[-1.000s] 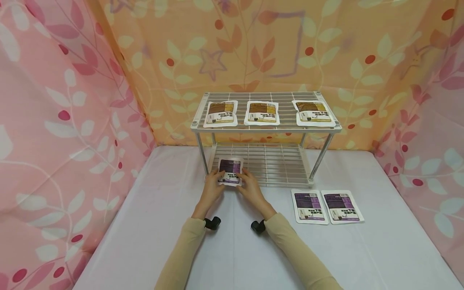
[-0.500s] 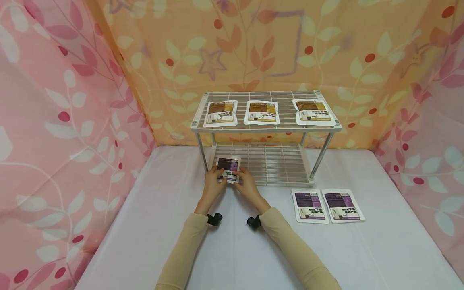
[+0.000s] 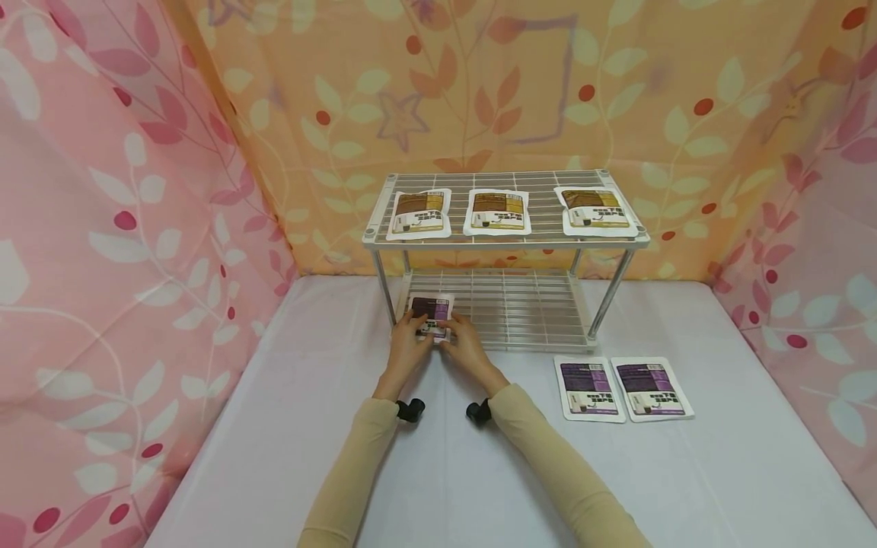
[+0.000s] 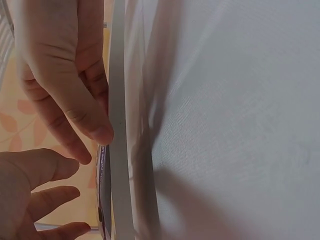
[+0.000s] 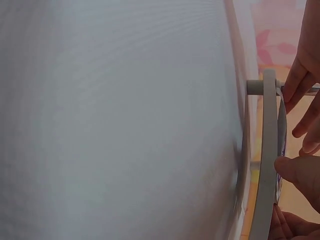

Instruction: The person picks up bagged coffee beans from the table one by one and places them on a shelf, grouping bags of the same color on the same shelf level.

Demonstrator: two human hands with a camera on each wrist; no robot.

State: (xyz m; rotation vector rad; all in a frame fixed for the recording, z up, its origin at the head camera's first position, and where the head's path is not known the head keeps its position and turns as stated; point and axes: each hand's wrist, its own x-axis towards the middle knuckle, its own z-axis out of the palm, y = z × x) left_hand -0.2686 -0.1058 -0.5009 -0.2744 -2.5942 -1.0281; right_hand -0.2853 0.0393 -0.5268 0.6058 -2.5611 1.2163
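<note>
Purple and white, a flat food pouch [image 3: 430, 313] sits at the front left corner of the lower shelf [image 3: 521, 304] of a white wire rack [image 3: 505, 237], and both hands are on its near edge. The left hand [image 3: 407, 350] pinches the pouch's left side, thumb on top and the other fingers curled at the edge; the right hand [image 3: 465, 348] pinches the right side the same way. In the left wrist view the fingers [image 4: 82, 107] lie close together against the shelf's front rail, with the pouch edge just beyond their tips. In the right wrist view the fingertips [image 5: 295, 172] press at the rail where the thin pouch edge shows.

Beyond the fingers and above them, three brown pouches [image 3: 496, 211] lie in a row on the rack's top shelf. To the right of the right-hand fingers, well apart, two more purple pouches [image 3: 622, 388] lie side by side and touching on the desk [image 3: 719, 472], which is covered in a pale cloth. Both arms wear beige sleeves [image 3: 548, 464], each with a small black camera at the wrist. Floral curtains [image 3: 116, 228] in pink and orange close in the space around the desk.
</note>
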